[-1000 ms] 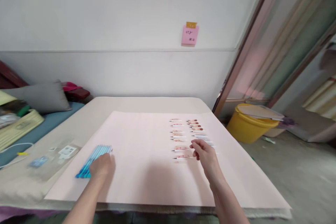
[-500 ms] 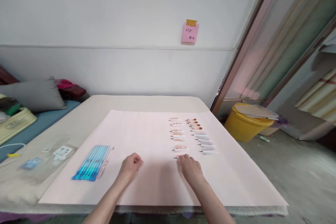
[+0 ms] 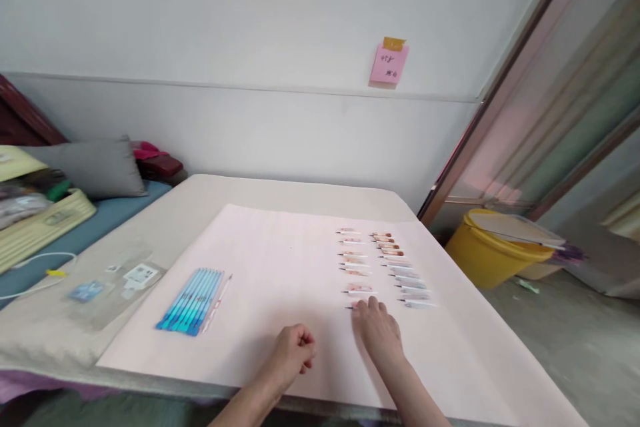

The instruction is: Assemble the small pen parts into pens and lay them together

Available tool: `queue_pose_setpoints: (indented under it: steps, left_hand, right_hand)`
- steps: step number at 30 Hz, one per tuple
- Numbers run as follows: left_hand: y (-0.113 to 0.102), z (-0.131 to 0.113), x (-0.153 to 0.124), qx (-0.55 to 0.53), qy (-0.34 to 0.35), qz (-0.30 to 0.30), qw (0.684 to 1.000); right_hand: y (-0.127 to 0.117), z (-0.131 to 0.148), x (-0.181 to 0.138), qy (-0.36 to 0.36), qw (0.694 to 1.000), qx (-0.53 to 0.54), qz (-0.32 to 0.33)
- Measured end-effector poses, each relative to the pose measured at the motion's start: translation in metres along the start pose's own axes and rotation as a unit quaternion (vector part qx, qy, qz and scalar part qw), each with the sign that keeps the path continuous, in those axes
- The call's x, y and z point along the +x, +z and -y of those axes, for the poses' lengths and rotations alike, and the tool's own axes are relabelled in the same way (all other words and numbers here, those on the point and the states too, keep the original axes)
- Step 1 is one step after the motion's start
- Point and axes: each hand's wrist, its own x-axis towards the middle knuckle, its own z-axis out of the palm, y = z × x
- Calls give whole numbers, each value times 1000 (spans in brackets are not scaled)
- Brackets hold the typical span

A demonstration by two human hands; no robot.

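My right hand [image 3: 380,332] lies flat over the nearest thin pen part [image 3: 349,307], hiding all except its dark tip. My left hand [image 3: 296,352] is curled closed above the smooth pink paper [image 3: 280,260]; its inside is hidden.

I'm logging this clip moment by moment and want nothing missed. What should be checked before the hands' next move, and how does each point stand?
1. Contact: right hand fingertips touch the nearest piece of the left column: ok.
2. Hold on that piece: cannot tell, the fingers cover it.
3. Whether the left hand is empty: cannot tell, it is curled shut over the pink sheet.
4. The right column in line, untouched: ok.
5. The blue pens together, apart from both hands: ok.
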Motion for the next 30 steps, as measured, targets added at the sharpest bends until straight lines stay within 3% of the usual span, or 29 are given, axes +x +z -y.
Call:
queue_pose_setpoints:
  steps: [12,15,18,21,25,26,28,30]
  left_hand:
    - [3,2,-6,-91,-45,20,995]
    - [4,4,-5,-150,-84,19,985]
    - [7,7,-3,-272,-119,-10,955]
    - [9,8,0,-375,-109,-22,920]
    - [7,8,2,-411,-91,-37,906]
    - [5,7,3,-411,-99,-51,905]
    - [1,5,4,-406,-117,-89,902]
    - [-4,3,6,-406,-121,-115,899]
  right_hand:
    - [6,-2,1,-22,999,-19,32]
    - [6,13,-3,-46,994,74,62]
    - [2,38,-15,-126,968,209,54]
    - [-2,62,-31,-180,942,283,32]
    - [-7,69,-39,-230,915,331,23]
    - [-8,64,-36,-230,916,327,23]
    - [-11,45,-26,-180,947,265,17]
    - [-13,19,-13,-48,991,123,1]
